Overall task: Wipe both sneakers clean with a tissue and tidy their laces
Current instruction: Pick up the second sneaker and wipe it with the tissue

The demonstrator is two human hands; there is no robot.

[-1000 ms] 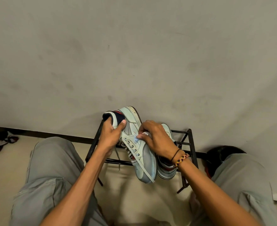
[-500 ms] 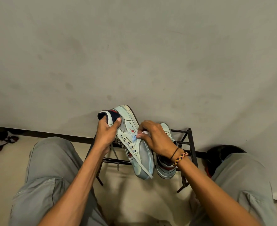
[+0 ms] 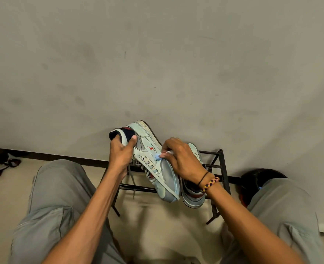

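1. The pale blue-and-grey low-top sneaker with a small red logo (image 3: 153, 161) is held off the floor at about 12 o'clock from the seated person, heel up toward the wall, toe pointing down, side panel facing the viewer.
2. The left hand (image 3: 121, 157) grips the dark padded collar; its fingers are curled inside the opening and the thumb is clamped on the outer heel.
3. The right hand (image 3: 182, 161), wrist bent and wearing a braided band, pinches a small crumpled pale blue tissue (image 3: 157, 156) against the side panel by the eyelets.
4. The second matching sneaker (image 3: 194, 195) rests on the black metal-frame shoe rack (image 3: 221, 168), at 3 o'clock of the held one.
5. Judged technique: keep the heel grip firm and draw the tissue in short strokes along the seams.
6. A loose grey lace (image 3: 132, 180) hangs at 6 o'clock, not yet tidied.
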